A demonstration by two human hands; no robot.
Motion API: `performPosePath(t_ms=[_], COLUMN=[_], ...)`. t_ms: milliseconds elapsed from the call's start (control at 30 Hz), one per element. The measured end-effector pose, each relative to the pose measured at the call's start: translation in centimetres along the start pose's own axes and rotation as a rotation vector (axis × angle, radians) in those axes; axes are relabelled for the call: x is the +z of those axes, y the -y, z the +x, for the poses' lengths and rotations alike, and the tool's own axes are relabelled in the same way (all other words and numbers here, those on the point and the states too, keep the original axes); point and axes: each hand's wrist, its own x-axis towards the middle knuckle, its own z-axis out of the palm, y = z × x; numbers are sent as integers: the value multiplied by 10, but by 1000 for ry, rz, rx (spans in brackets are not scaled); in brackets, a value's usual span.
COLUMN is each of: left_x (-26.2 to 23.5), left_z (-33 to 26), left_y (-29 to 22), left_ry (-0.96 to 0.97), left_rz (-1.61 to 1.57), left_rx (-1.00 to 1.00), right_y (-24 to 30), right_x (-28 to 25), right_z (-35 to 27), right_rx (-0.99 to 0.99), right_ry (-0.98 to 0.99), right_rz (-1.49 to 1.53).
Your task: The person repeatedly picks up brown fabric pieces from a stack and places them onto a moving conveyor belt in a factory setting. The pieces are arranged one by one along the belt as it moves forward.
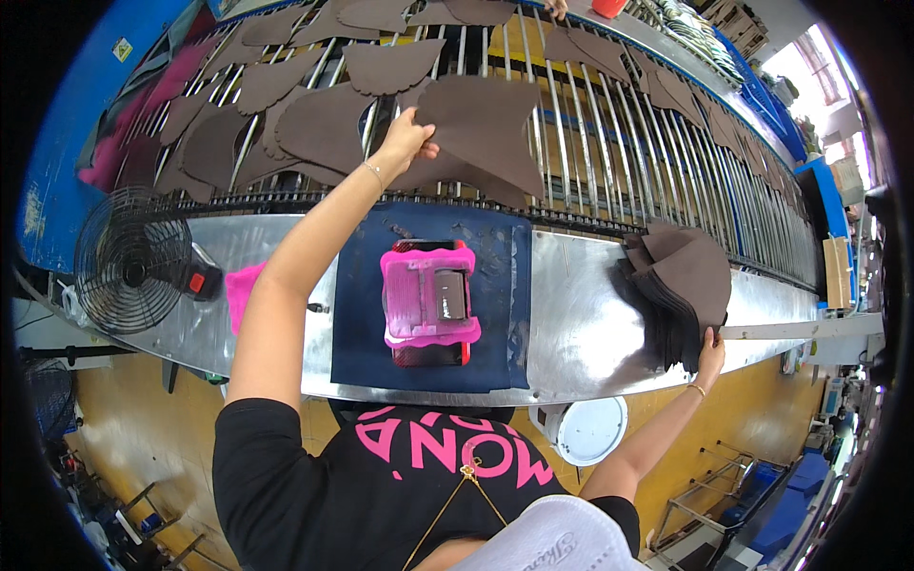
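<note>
My left hand [409, 141] reaches over the roller conveyor and pinches the left edge of a dark brown cut leather-like piece [481, 119]. That piece lies across the metal bars, partly over another brown piece. Far to the right, my right hand [711, 357] grips the near edge of a fanned stack of brown cut pieces [693, 281] on the steel table. Its fingertips are partly hidden at the stack's edge. Between my arms sits a pink-smeared roller device [430, 295] with a dark roller, resting on a dark blue sheet [362, 314].
The conveyor's metal bars [609, 143] run along the far side, carrying several scalloped brown pieces [319, 128]. A black wire fan [133, 262] and pink cloth [246, 295] are at the left of the steel table [581, 324]. A white-lidded bucket [590, 430] stands below its front edge.
</note>
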Motion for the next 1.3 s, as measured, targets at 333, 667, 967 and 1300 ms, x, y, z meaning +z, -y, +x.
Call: performPosePath(t_ms=[333, 667, 967, 1300], left_x=[2, -4, -11, -151], left_z=[19, -79, -204, -306], left_y=[16, -58, -93, -132], left_ry=[-81, 306, 444, -135], left_rz=[342, 467, -7, 384], left_rx=[-80, 152, 349, 555], right_y=[22, 160, 322, 413], right_x=[-28, -138, -106, -37], right_z=[3, -64, -180, -270], right_rx=[126, -116, -429, -1040], right_ry=[41, -151, 190, 642], right_rz=[-60, 25, 1224, 1046])
